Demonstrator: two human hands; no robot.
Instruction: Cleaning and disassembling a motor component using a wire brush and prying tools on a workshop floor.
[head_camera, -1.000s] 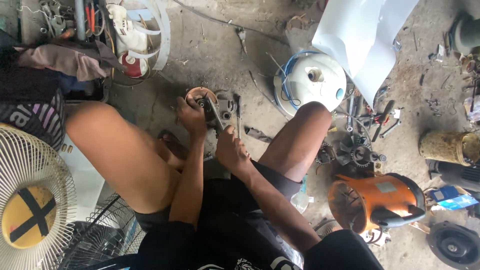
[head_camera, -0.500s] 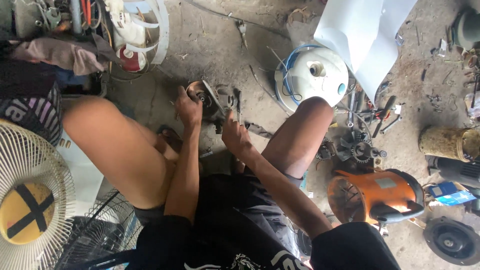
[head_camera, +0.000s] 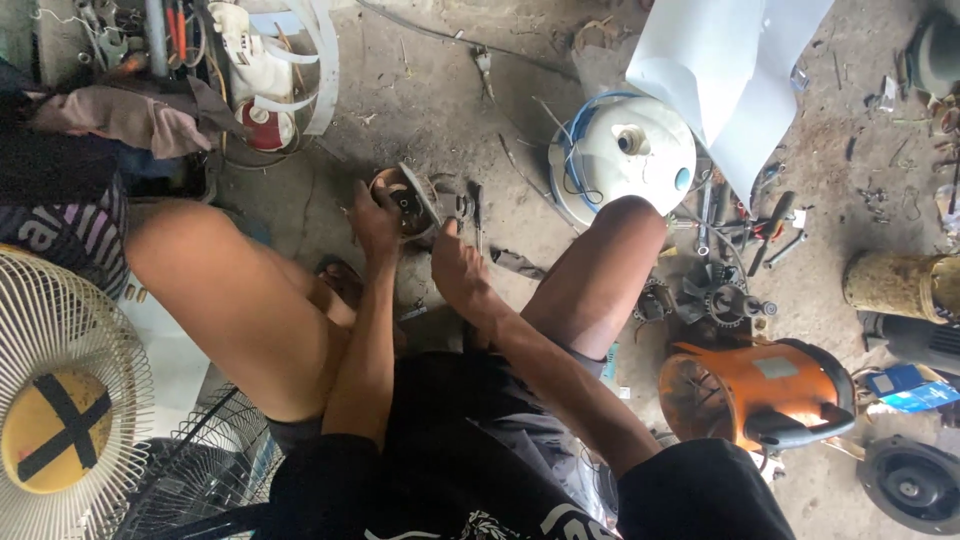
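The person is squatting on the concrete floor (head_camera: 300, 190) and working between the knees on a small round motor part (head_camera: 405, 200), which is lying on the floor just beyond the feet. The left hand (head_camera: 372, 222) is curling around the left rim of that part, gripping and tilting it so its open face is turning toward the right. The right hand (head_camera: 452, 262) is closing its fingertips on a thin dark tool or shaft (head_camera: 476, 215) just right of the part; what exactly it is pinching is too small to tell.

Compared with a second ago, the part is sitting a little more upright and the right hand is now reaching higher, closer to the part's edge, which suggests the work on its right side is under way.

A white round housing (head_camera: 625, 150) is lying far right, an orange machine (head_camera: 765, 390) is sitting near right, and a cream fan grille (head_camera: 60, 400) is standing near left.
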